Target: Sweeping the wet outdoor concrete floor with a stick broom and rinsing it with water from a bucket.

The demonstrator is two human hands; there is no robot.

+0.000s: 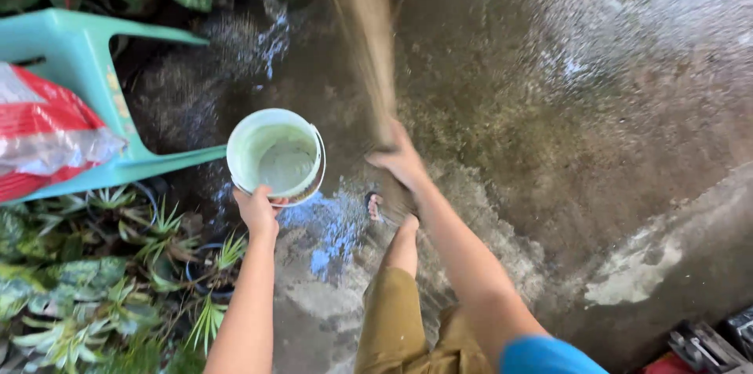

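While the left hand (257,211) grips with closed fingers the rim of the pale green round plastic bucket (276,156) at centre left of the frame, the right hand (400,160) clenches the blurred straw broom (367,36) above the wet concrete floor (565,107).

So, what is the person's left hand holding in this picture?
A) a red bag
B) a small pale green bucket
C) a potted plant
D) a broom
B: the left hand has its grip on the rim of the small pale green bucket, while the right hand holds the broom.
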